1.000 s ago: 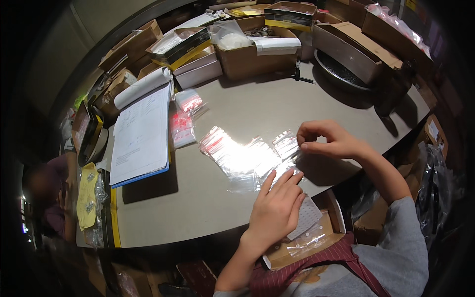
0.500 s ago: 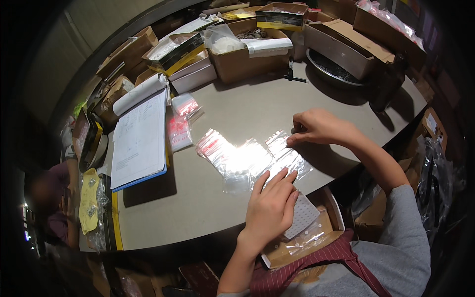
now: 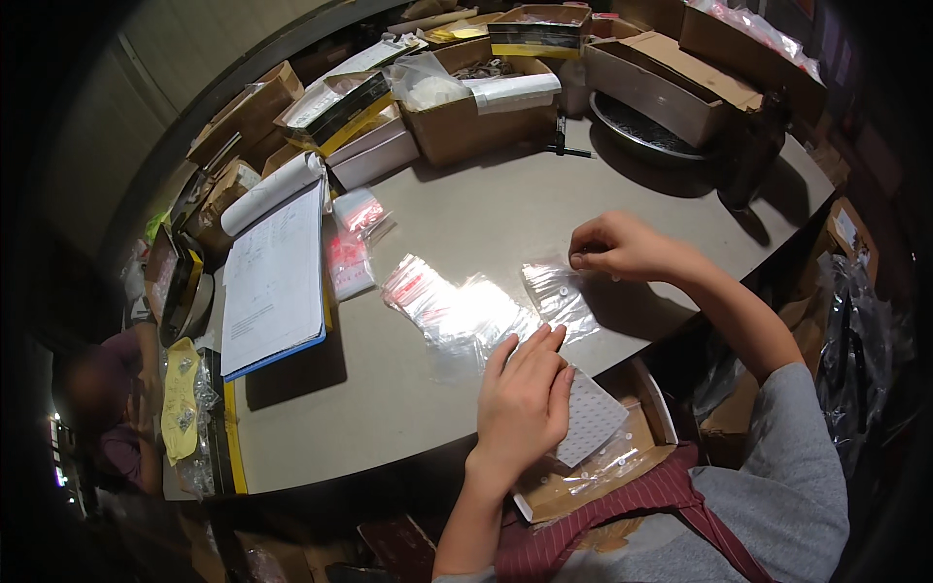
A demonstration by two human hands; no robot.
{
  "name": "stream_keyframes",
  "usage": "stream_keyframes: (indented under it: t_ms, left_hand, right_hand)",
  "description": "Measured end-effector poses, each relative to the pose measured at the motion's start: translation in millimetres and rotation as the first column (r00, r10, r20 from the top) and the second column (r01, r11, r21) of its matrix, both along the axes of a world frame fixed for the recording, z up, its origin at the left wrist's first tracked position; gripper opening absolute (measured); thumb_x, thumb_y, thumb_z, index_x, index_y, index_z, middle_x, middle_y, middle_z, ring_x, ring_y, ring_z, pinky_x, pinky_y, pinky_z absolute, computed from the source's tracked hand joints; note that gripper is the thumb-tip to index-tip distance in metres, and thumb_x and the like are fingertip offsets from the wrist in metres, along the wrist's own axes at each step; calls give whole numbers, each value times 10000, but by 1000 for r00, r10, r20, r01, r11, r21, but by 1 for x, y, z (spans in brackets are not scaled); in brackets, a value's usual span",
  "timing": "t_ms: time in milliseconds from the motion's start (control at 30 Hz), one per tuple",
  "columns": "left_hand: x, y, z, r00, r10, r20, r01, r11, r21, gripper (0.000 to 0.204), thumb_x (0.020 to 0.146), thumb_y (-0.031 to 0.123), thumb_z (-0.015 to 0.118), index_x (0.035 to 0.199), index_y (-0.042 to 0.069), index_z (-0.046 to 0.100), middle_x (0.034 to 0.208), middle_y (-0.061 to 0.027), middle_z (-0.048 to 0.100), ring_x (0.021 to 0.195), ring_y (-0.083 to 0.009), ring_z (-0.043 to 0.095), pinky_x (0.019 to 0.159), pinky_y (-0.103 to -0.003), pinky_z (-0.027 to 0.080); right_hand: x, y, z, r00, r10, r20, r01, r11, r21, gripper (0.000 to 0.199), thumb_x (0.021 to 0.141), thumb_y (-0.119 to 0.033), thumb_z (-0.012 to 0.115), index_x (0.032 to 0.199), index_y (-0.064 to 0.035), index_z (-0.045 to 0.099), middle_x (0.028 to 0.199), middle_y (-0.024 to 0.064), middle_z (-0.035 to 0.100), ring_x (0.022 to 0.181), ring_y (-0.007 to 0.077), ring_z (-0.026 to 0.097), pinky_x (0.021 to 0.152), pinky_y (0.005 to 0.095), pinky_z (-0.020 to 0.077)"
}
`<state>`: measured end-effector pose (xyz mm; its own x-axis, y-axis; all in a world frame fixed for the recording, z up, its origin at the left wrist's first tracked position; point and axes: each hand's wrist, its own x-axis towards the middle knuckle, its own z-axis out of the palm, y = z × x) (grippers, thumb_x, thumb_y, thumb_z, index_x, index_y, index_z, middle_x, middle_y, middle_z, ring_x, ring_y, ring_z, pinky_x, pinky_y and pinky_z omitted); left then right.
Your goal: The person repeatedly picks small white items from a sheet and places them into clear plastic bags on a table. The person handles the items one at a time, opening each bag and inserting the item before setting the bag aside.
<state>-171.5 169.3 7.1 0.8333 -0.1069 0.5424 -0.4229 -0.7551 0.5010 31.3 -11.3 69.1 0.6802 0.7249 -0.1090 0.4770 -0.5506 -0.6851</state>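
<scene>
My left hand (image 3: 523, 398) lies with fingers stretched forward, its fingertips at the near edge of the clear plastic bags. By its thumb, a white dotted sheet (image 3: 593, 420) leans over an open cardboard box (image 3: 664, 403) at my lap. Farther right, my right hand (image 3: 622, 248) is closed, thumb and forefinger pinched at the upper corner of a clear plastic bag (image 3: 562, 299). A small pale disc shows on that bag. Left of it, a fanned pile of clear bags with red edges (image 3: 418, 287) shines with glare.
A clipboard with papers (image 3: 277, 282) lies at the left, beside red-printed bags (image 3: 350, 262). Cardboard boxes (image 3: 476, 121) line the back. A round metal pan (image 3: 641, 136) and a dark bottle (image 3: 753, 160) stand at back right. Another person (image 3: 121, 398) sits at far left.
The bag by my right hand now lies more apart from the pile, its disc visible. My right hand has moved slightly up; my left hand has shifted slightly left.
</scene>
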Motion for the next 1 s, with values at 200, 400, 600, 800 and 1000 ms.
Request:
stream_keyframes:
  t_ms: [200, 400, 600, 800, 1000]
  left_hand:
    - [0, -2, 2, 1000, -6, -11, 6, 1000, -15, 156, 934, 78, 690, 1072, 7, 708, 1285, -145, 739, 1278, -292, 661, 1135, -469, 417]
    - [0, -2, 6, 1000, 2, -27, -2, 1000, -4, 225, 929, 69, 689, 1140, -6, 709, 1267, -151, 741, 1253, -300, 673, 1118, -471, 429]
    - [-2, -1, 5, 1000, 26, -11, -26, 999, -20, 223, 925, 65, 690, 1133, -15, 708, 1274, -162, 737, 1244, -307, 675, 1115, -467, 432]
    - [0, 1, 1, 1000, 26, 17, -27, 1000, 13, 470, 843, 74, 703, 1305, -12, 699, 1286, -200, 727, 1235, -356, 677, 1126, -466, 451]
    - [-1, -3, 6, 999, 45, -3, -45, 999, -8, 70, 902, 59, 713, 945, 9, 691, 1270, -156, 746, 1235, -323, 679, 1097, -465, 443]
  right_hand:
    - [-9, -18, -5, 971, -29, 236, 12, 997, 73, 381, 943, -375, 773, 973, 3, 735, 707, 109, 661, 623, 207, 643, 600, 355, 493]
    - [6, 20, -21, 960, 77, 270, -27, 983, -181, 585, 882, -567, 798, 943, 12, 745, 762, 180, 718, 718, 307, 717, 667, 434, 536]
    - [11, 20, -17, 988, 115, 99, -115, 993, -12, 248, 902, -204, 731, 984, 30, 745, 812, 186, 742, 699, 298, 716, 666, 400, 548]
    - [-7, -11, -12, 939, -27, 343, -17, 992, 126, 207, 842, -212, 691, 895, -21, 749, 772, 155, 729, 692, 364, 679, 684, 446, 530]
    - [-23, -47, -8, 982, -34, 188, -12, 971, 237, 196, 856, -187, 713, 859, 8, 696, 655, 137, 636, 553, 262, 569, 565, 375, 450]
